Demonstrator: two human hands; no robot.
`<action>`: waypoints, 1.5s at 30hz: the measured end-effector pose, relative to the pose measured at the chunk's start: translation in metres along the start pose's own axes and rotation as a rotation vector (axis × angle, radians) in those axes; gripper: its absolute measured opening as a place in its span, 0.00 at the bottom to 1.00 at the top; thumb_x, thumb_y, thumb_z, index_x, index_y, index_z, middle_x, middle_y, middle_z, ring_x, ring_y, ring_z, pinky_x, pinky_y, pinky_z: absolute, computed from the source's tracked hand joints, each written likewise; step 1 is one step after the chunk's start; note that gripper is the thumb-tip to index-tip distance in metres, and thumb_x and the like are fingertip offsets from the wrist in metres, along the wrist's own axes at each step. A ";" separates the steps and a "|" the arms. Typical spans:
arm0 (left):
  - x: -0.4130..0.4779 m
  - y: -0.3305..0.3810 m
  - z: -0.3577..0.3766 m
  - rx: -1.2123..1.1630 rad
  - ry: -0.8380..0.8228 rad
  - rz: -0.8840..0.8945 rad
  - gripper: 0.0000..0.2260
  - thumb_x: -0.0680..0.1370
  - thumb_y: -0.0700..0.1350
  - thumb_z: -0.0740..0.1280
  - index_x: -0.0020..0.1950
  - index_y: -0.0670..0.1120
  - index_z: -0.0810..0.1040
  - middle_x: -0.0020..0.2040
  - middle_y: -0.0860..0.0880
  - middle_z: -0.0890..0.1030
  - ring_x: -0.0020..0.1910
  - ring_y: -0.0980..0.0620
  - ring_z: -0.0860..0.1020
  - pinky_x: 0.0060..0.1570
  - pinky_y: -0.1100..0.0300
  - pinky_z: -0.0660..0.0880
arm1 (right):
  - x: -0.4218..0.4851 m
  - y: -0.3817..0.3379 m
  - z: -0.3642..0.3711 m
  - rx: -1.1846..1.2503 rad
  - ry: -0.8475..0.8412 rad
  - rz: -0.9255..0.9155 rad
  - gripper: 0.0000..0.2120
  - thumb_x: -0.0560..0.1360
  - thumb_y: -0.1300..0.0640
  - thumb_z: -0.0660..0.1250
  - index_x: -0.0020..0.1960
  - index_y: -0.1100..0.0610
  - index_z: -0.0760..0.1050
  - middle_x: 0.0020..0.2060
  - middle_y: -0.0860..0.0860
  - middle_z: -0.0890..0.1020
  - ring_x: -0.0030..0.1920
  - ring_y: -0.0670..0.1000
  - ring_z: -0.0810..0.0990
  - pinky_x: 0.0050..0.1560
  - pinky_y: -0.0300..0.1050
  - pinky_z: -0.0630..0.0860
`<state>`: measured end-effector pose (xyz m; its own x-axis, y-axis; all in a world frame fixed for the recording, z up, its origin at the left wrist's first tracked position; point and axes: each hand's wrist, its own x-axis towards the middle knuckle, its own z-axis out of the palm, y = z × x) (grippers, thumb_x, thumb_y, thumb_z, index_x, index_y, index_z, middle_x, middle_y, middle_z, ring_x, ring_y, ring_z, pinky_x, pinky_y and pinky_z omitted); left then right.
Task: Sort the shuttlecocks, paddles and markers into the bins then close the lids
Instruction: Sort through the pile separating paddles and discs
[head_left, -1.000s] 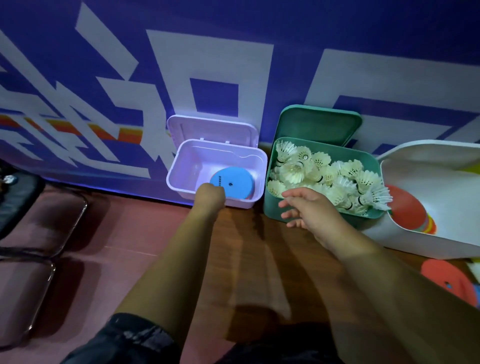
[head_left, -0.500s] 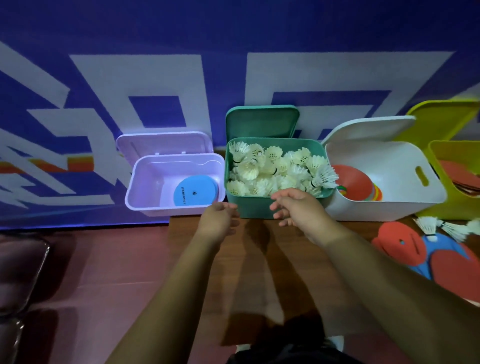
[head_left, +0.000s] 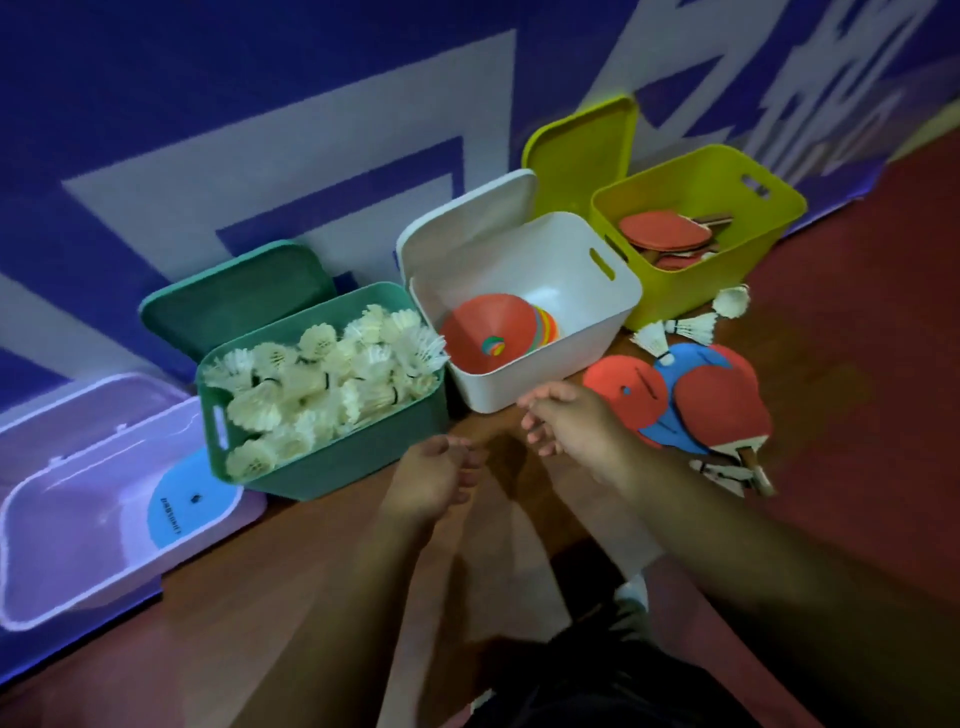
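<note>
Both hands hung empty in front of the bins, lids all up.
The left hand (head_left: 431, 483) and right hand (head_left: 571, 423) had loose, slack grips, nothing held. Three shuttlecocks (head_left: 693, 327) and the paddles (head_left: 717, 400) lay on the floor just right of the white bin (head_left: 519, 382), in front of the yellow bin (head_left: 675, 291). Risk, I'd say: a reach for the stacked paddles could knock the shuttlecocks rolling or crush their feathers.

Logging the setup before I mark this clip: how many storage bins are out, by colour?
Purple bin: 1
Green bin: 1
White bin: 1
Yellow bin: 1
Total: 4 bins, each with its lid open.
</note>
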<state>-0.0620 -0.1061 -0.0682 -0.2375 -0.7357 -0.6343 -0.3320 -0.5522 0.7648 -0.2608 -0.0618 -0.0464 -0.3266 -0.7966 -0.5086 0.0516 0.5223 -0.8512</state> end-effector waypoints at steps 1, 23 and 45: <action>0.005 0.004 0.019 0.040 -0.038 -0.008 0.09 0.85 0.40 0.61 0.57 0.42 0.81 0.39 0.48 0.82 0.32 0.51 0.75 0.34 0.58 0.70 | 0.004 0.008 -0.021 0.018 0.023 0.011 0.09 0.84 0.62 0.61 0.55 0.59 0.81 0.37 0.52 0.83 0.33 0.49 0.79 0.33 0.44 0.74; 0.097 -0.005 0.349 1.054 -0.512 0.298 0.07 0.69 0.47 0.71 0.42 0.59 0.77 0.39 0.57 0.78 0.43 0.50 0.82 0.38 0.66 0.67 | 0.040 0.160 -0.333 -0.343 0.225 0.348 0.13 0.71 0.52 0.70 0.34 0.60 0.83 0.28 0.53 0.84 0.34 0.52 0.85 0.37 0.44 0.79; 0.091 -0.004 0.357 1.008 -0.278 0.183 0.24 0.66 0.59 0.72 0.55 0.44 0.82 0.48 0.48 0.83 0.48 0.47 0.80 0.47 0.52 0.74 | 0.061 0.131 -0.369 -0.043 0.101 0.250 0.01 0.75 0.56 0.70 0.47 0.51 0.80 0.32 0.46 0.81 0.26 0.43 0.77 0.28 0.36 0.70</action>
<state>-0.4083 -0.0305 -0.1696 -0.5184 -0.5887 -0.6203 -0.8433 0.2317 0.4849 -0.6222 0.0704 -0.1409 -0.4018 -0.6082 -0.6846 0.1026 0.7130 -0.6936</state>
